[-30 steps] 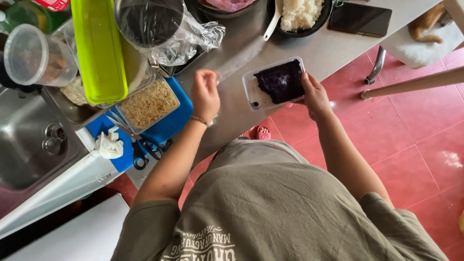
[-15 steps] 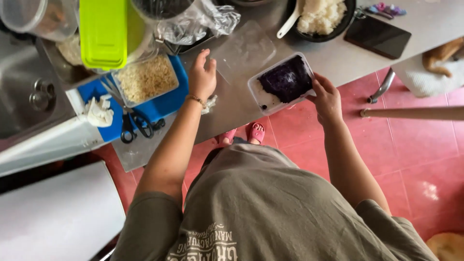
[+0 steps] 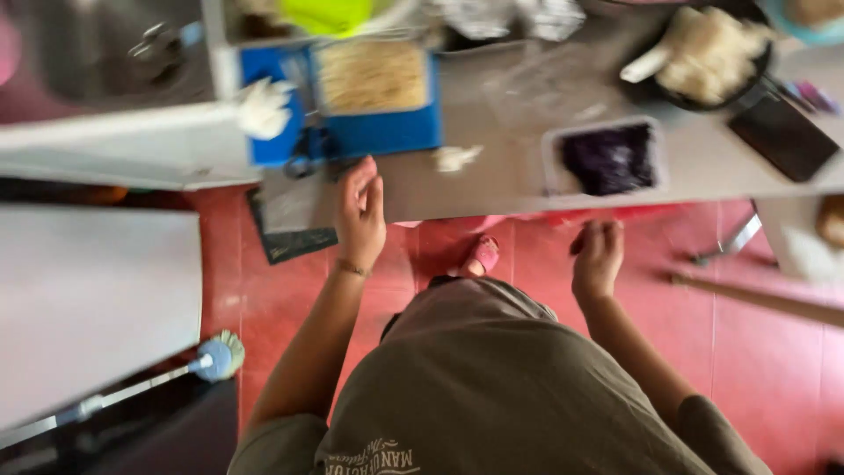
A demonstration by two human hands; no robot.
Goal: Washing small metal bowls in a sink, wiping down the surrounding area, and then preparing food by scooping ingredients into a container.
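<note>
head view: purple-filled tray (image 3: 608, 158) on counter (image 3: 492, 189), just beyond empty, loosely curled right grip (image 3: 598, 257).

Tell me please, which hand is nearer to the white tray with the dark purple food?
The right hand. It hangs just below the white tray, off the counter edge and not touching it. The left hand is farther off to the side, at the counter edge near the blue tray.

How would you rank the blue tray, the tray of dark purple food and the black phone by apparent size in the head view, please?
1. blue tray
2. tray of dark purple food
3. black phone, though blur makes the last two close.
</note>
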